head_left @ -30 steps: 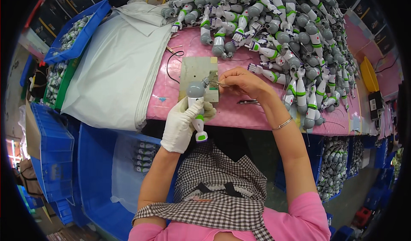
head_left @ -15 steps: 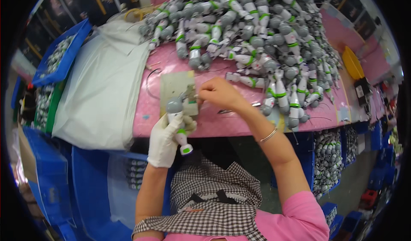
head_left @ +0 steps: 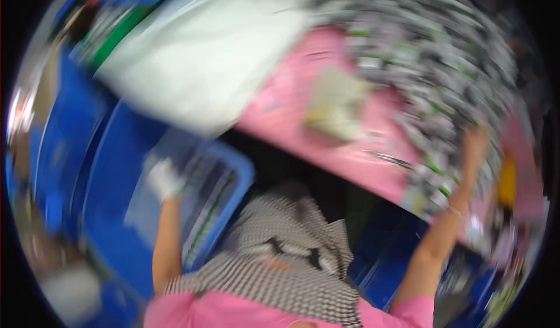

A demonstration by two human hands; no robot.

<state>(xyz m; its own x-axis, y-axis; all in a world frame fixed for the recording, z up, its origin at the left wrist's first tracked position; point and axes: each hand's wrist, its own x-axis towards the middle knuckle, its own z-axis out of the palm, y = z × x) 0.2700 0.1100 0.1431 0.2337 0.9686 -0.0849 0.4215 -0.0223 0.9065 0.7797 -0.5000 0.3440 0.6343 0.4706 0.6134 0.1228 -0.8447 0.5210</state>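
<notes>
My left hand (head_left: 164, 179), in a white glove, is down inside a large blue bin (head_left: 122, 135). It hangs over a pale sheet (head_left: 137, 208) and beside rows of grey, white and green pieces (head_left: 210, 211) in that bin. Its fingers are smeared by motion, and nothing shows in them clearly. Far to the right, my bare right hand (head_left: 477, 144) reaches into the big heap of white pieces with grey round heads and green bands (head_left: 431, 54). Blur hides its fingers and whatever they may touch.
A small pale green block-like fixture (head_left: 335, 103) stands on the pink-covered table (head_left: 274, 106), with a thin metal tool (head_left: 388, 159) near it. White sheeting (head_left: 204, 54) covers the table's left part. Another blue bin (head_left: 391, 240) sits under the right edge; a yellow container (head_left: 507, 182) is far right.
My left hand has gone from the table edge down into the blue bin; the piece it held no longer shows in it. My right hand has moved from the fixture to the heap. The view has turned left.
</notes>
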